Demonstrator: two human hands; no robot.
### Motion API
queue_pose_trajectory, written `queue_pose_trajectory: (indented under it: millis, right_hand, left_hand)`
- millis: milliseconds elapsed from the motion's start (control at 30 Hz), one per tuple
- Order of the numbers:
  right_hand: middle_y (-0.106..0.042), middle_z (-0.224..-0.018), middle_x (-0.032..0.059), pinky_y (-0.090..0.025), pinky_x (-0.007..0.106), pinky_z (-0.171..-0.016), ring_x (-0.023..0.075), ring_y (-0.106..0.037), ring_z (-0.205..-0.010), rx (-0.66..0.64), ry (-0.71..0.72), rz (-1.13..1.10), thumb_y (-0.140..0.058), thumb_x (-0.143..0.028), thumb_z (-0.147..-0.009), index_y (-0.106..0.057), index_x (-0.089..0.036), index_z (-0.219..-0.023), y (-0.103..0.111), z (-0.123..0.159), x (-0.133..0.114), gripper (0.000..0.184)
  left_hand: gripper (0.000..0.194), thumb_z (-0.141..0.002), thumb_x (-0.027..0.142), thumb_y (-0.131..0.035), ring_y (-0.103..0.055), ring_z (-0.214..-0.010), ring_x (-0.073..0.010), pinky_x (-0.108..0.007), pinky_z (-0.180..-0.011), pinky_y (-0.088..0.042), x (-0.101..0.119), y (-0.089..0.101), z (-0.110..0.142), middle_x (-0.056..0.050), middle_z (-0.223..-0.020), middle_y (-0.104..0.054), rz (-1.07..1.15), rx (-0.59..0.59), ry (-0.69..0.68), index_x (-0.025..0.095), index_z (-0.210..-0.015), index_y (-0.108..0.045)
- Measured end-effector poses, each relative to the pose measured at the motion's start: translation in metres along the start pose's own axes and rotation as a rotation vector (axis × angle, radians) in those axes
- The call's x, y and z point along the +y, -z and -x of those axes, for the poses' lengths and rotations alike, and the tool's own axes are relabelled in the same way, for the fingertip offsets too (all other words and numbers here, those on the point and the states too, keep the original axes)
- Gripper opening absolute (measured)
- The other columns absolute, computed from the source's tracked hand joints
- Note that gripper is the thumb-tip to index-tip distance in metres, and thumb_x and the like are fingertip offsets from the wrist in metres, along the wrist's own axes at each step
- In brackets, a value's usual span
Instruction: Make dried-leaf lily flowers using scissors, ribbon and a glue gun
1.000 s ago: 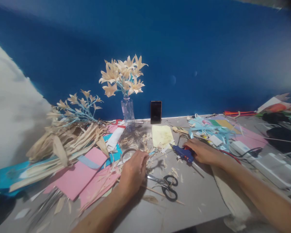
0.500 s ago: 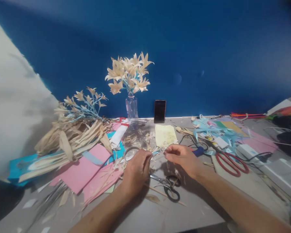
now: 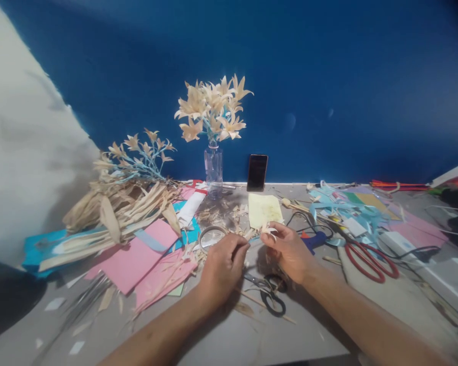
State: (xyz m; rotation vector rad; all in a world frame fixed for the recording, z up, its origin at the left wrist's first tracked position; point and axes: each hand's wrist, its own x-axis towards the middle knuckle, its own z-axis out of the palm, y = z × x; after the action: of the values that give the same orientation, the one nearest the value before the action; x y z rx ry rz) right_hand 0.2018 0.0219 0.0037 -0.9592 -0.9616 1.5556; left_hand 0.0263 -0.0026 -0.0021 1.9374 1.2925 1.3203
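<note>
Between the fingertips of my right hand point(image 3: 290, 251) is a small cream husk flower point(image 3: 269, 232), its pointed petals showing above the thumb. My left hand point(image 3: 223, 269) is closed in a pinch on a thin light-blue stem point(image 3: 255, 238), which spans the short gap between both hands. Most of the stem's end is hidden by the left fingers. Below the hands lies a pair of black-handled scissors point(image 3: 273, 302) on the table. A roll of tape point(image 3: 210, 235) stands just behind my left hand. The blue glue gun point(image 3: 315, 241) is right of my right hand.
A clear bottle point(image 3: 213, 170) with husk flowers stands at the back beside a phone point(image 3: 257, 173). Dried husks point(image 3: 99, 206), pink paper point(image 3: 137, 262) and flower sprigs point(image 3: 141, 157) crowd the left. Red-handled scissors point(image 3: 374, 262) and a white power strip point(image 3: 423, 274) lie right.
The cream flower now shows in my right fingertips, where before only a pinch near the blue stem was visible. Both hands have shifted slightly right in view, along with the whole scene.
</note>
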Motion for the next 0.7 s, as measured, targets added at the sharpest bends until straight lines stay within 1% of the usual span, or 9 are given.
queue_pose_trajectory:
  millis: [100, 167, 267, 333, 433, 500, 533, 600, 700]
  right_hand:
    - [-0.055, -0.068, -0.0046, -0.03, 0.022, -0.051, 0.0088, -0.042, -0.058, -0.013, -0.001, -0.022, -0.093, -0.039, -0.057, -0.065, -0.019, -0.078, 0.002, 0.0, -0.001, 0.041]
    - [-0.055, -0.071, -0.0039, -0.03, 0.022, -0.051, 0.0093, -0.043, -0.06, -0.04, 0.005, -0.009, -0.092, -0.04, -0.059, -0.065, -0.019, -0.077, 0.005, 0.0, -0.001, 0.039]
    - [-0.056, -0.073, -0.0027, -0.031, 0.023, -0.052, 0.0097, -0.043, -0.062, -0.094, 0.003, 0.025, -0.092, -0.042, -0.06, -0.066, -0.019, -0.078, 0.011, -0.002, -0.002, 0.039]
    - [-0.055, -0.074, -0.0024, -0.032, 0.022, -0.053, 0.0093, -0.043, -0.061, -0.145, -0.006, 0.036, -0.092, -0.043, -0.06, -0.067, -0.019, -0.079, 0.014, -0.002, -0.003, 0.039]
    - [-0.054, -0.074, -0.0024, -0.03, 0.022, -0.052, 0.0081, -0.04, -0.058, -0.257, -0.033, 0.02, -0.092, -0.045, -0.059, -0.067, -0.019, -0.08, 0.015, -0.002, -0.007, 0.041]
    - [-0.054, -0.073, -0.0025, -0.027, 0.022, -0.05, 0.0075, -0.039, -0.056, -0.323, -0.061, -0.007, -0.093, -0.044, -0.058, -0.067, -0.018, -0.08, 0.016, -0.002, -0.01, 0.043]
    - [-0.054, -0.072, -0.0027, -0.027, 0.022, -0.05, 0.0073, -0.038, -0.056, -0.346, -0.077, -0.023, -0.093, -0.044, -0.057, -0.066, -0.018, -0.081, 0.016, -0.002, -0.01, 0.045]
    - [-0.054, -0.071, -0.0034, -0.026, 0.021, -0.049, 0.0072, -0.038, -0.055, -0.366, -0.109, -0.05, -0.095, -0.042, -0.055, -0.065, -0.017, -0.082, 0.016, -0.003, -0.01, 0.046]
    - [-0.055, -0.073, -0.0035, -0.028, 0.02, -0.05, 0.007, -0.04, -0.056, -0.324, -0.133, -0.043, -0.095, -0.036, -0.054, -0.063, -0.018, -0.08, 0.014, -0.003, -0.006, 0.045]
  left_hand:
    - [0.015, -0.087, 0.027, -0.061, -0.053, -0.046, -0.0114, -0.022, -0.046, -0.038, 0.004, -0.002, -0.003, 0.003, -0.055, -0.058, 0.338, -0.068, 0.342, 0.019, -0.074, -0.061]
    - [0.021, -0.085, 0.033, -0.064, -0.045, -0.036, -0.0086, -0.02, -0.038, -0.03, 0.004, -0.002, -0.005, 0.004, -0.048, -0.055, 0.573, -0.148, 0.518, 0.017, -0.072, -0.06]
    - [0.025, -0.079, 0.035, -0.072, -0.038, -0.033, -0.0049, -0.017, -0.034, -0.022, 0.002, 0.0, -0.008, 0.001, -0.052, -0.059, 0.894, -0.263, 0.671, 0.015, -0.07, -0.059]
    - [0.025, -0.077, 0.032, -0.075, -0.032, -0.033, -0.0032, -0.017, -0.035, -0.021, 0.002, 0.003, -0.01, 0.002, -0.049, -0.056, 1.082, -0.378, 0.749, 0.015, -0.069, -0.058]
    - [0.025, -0.081, 0.031, -0.072, -0.023, -0.032, -0.0024, -0.017, -0.038, -0.018, 0.003, 0.006, -0.009, 0.007, -0.039, -0.041, 1.228, -0.585, 0.786, 0.015, -0.068, -0.057]
    - [0.027, -0.084, 0.033, -0.069, -0.021, -0.034, -0.0028, -0.018, -0.039, -0.017, 0.005, 0.007, -0.008, 0.008, -0.038, -0.037, 1.246, -0.649, 0.761, 0.015, -0.068, -0.056]
    - [0.029, -0.085, 0.034, -0.069, -0.022, -0.035, -0.0032, -0.018, -0.04, -0.017, 0.006, 0.007, -0.007, 0.008, -0.038, -0.036, 1.238, -0.65, 0.74, 0.015, -0.068, -0.055]
    - [0.032, -0.086, 0.037, -0.068, -0.023, -0.036, -0.0038, -0.019, -0.042, -0.019, 0.007, 0.005, -0.006, 0.008, -0.039, -0.035, 1.207, -0.603, 0.691, 0.016, -0.067, -0.053]
    - [0.032, -0.085, 0.04, -0.068, -0.024, -0.037, -0.0038, -0.019, -0.041, -0.02, 0.009, 0.002, -0.004, 0.009, -0.044, -0.038, 1.111, -0.431, 0.636, 0.018, -0.07, -0.051]
